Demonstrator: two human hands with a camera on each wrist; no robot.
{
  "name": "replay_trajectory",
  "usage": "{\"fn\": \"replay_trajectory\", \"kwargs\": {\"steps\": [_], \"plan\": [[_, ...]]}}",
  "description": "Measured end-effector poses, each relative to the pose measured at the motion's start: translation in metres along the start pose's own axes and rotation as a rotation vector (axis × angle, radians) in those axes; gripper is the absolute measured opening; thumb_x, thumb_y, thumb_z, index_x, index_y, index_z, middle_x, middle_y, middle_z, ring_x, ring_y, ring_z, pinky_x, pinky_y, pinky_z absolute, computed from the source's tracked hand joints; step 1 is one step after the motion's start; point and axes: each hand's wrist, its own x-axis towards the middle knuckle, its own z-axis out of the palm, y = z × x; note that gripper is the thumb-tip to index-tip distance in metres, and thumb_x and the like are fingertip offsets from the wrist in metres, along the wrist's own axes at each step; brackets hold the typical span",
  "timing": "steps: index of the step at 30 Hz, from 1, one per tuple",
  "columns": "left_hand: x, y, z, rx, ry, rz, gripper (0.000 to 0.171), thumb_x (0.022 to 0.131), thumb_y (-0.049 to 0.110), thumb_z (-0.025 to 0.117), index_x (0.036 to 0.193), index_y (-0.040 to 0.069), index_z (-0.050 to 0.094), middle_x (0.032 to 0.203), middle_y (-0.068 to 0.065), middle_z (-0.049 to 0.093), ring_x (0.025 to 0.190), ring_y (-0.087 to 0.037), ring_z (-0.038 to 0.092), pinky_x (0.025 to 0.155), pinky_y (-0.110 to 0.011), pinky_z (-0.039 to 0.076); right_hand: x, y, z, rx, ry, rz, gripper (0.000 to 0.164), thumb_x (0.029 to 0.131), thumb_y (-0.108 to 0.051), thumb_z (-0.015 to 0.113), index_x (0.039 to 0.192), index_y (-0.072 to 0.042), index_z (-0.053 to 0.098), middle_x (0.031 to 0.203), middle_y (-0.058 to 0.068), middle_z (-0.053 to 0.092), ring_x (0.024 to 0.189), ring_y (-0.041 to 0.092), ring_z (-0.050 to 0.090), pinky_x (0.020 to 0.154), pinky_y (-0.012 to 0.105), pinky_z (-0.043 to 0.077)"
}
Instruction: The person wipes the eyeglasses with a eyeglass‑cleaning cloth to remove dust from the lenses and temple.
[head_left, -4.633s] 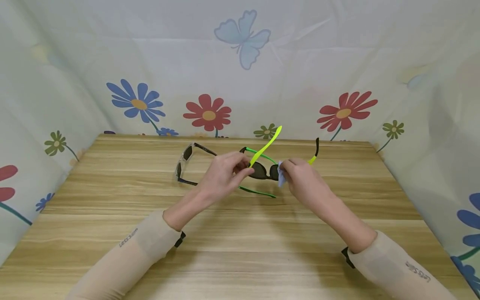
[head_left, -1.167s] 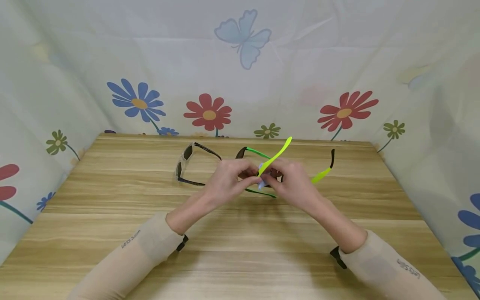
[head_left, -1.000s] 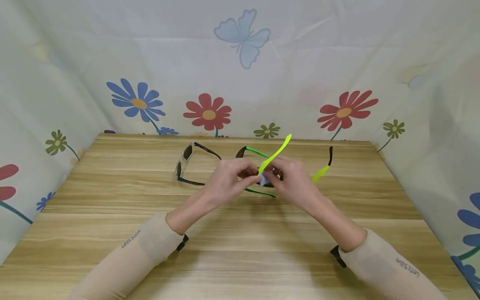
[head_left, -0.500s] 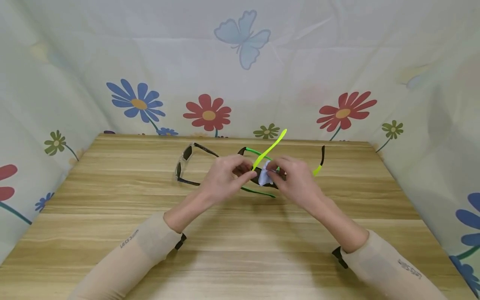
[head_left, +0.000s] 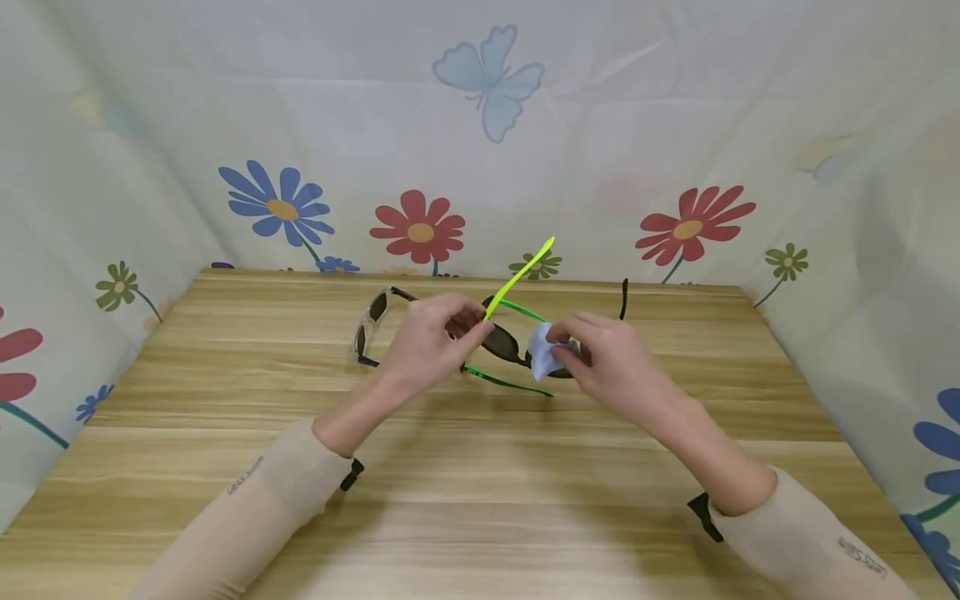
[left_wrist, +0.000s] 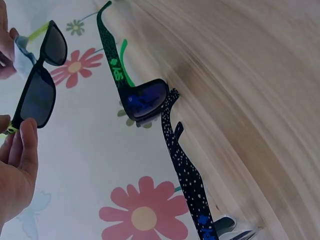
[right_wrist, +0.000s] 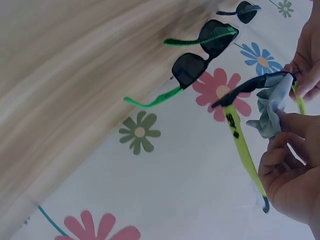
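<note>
My left hand [head_left: 431, 342] pinches a pair of black sunglasses [head_left: 501, 342] with neon yellow arms at its left hinge, up off the table. The arms are unfolded and point away from me. In my right hand [head_left: 618, 358], a crumpled light blue cloth [head_left: 542, 350] is pinched between thumb and fingers against the right lens. The left wrist view shows the dark lenses of these sunglasses [left_wrist: 40, 95] from the front, the cloth [left_wrist: 23, 57] partly behind the frame. From the right wrist, the cloth [right_wrist: 272, 107] is seen folded over the frame, hiding part of it.
Sunglasses with green arms [head_left: 506, 383] lie on the wooden table [head_left: 450, 517] behind and below the held pair. Left of them is a clear-framed pair [head_left: 378, 307] with dark speckled arms [left_wrist: 187, 167]. A flower-printed curtain [head_left: 585, 167] surrounds the table's back and sides.
The cloth in my right hand has gone from the left end of the yellow-armed sunglasses to the right lens. My left hand has shifted left and slightly up with the sunglasses, uncovering the left lens.
</note>
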Motion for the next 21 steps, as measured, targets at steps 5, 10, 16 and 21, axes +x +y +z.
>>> {"fn": "replay_trajectory", "kwargs": {"steps": [5,10,16,21], "plan": [[0.003,-0.004,-0.006,0.037,0.030,-0.006,0.009,0.086,0.010,0.073,0.092,0.004,0.070,0.079,0.001,0.065,0.067,-0.003,0.060,0.059,-0.020,0.052,-0.004,0.001,-0.010,-0.086,-0.006,-0.124,0.017,0.080,-0.004,0.077,0.095,-0.007,0.070,0.090,-0.001,0.066,0.069,0.011,0.062,0.058,0.028,0.051],[0.006,-0.006,-0.010,0.072,0.037,-0.022,0.009,0.088,0.012,0.071,0.093,0.005,0.072,0.080,0.002,0.064,0.067,-0.004,0.060,0.060,-0.020,0.052,-0.007,0.003,-0.015,-0.142,-0.028,-0.205,0.021,0.076,-0.001,0.080,0.094,-0.005,0.070,0.089,0.000,0.066,0.068,0.013,0.065,0.057,0.029,0.053],[0.007,-0.010,-0.011,0.134,0.031,-0.035,0.011,0.090,0.015,0.068,0.093,0.006,0.074,0.080,0.004,0.062,0.067,-0.002,0.058,0.060,-0.019,0.050,-0.012,0.005,-0.011,-0.176,-0.108,-0.277,0.021,0.075,-0.005,0.082,0.093,-0.007,0.071,0.087,-0.001,0.065,0.061,0.010,0.063,0.054,0.025,0.050],[0.008,-0.013,-0.012,0.159,0.039,-0.013,0.013,0.091,0.014,0.067,0.095,0.004,0.075,0.078,0.003,0.062,0.064,-0.003,0.056,0.057,-0.020,0.050,-0.014,0.004,-0.006,-0.158,-0.140,-0.317,0.021,0.076,-0.005,0.081,0.093,-0.009,0.071,0.088,-0.002,0.063,0.061,0.010,0.060,0.054,0.024,0.050]]}}
